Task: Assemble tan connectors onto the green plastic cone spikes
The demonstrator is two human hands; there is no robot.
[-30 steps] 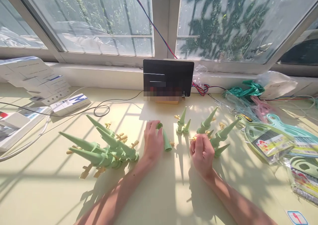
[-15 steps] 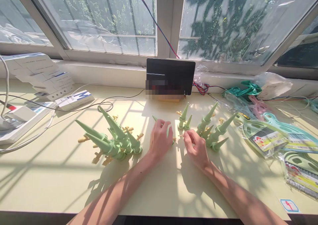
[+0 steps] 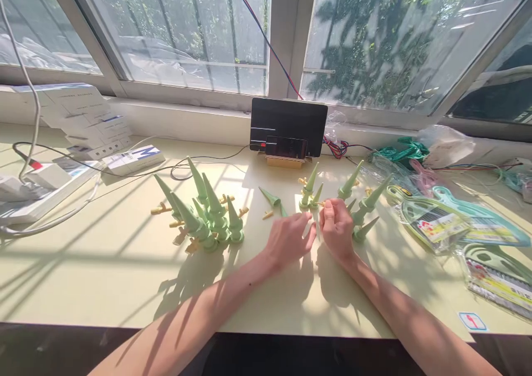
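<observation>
My right hand [image 3: 337,229] is closed, with a small tan peg [image 3: 321,203] showing at the pinched thumb and finger. Just left of it is my left hand [image 3: 291,235], palm down, its thumb apart from its fingers and nothing visible between them. Past the left hand lie a loose green cone [image 3: 271,197] and a small tan piece [image 3: 268,215]. A short pair of upright green cones [image 3: 308,190] stands just beyond both hands. Beside the right hand rise more ringed green cones [image 3: 369,203], partly hidden. A larger cluster of green cones [image 3: 211,215] with tan side pieces stands left.
A black tablet [image 3: 286,118] with a phone [image 3: 286,147] before it stands by the window. White boxes [image 3: 91,116] and cables are at the left. Bagged green dustpan-like items [image 3: 440,223] and plastic wrap [image 3: 401,152] lie at the right. A sticker [image 3: 472,321] marks the front edge.
My left hand has come away from the loose green cone and moved right, close to my right hand. My right hand has shifted slightly away from me, toward the small cone pair. The view has tilted a little.
</observation>
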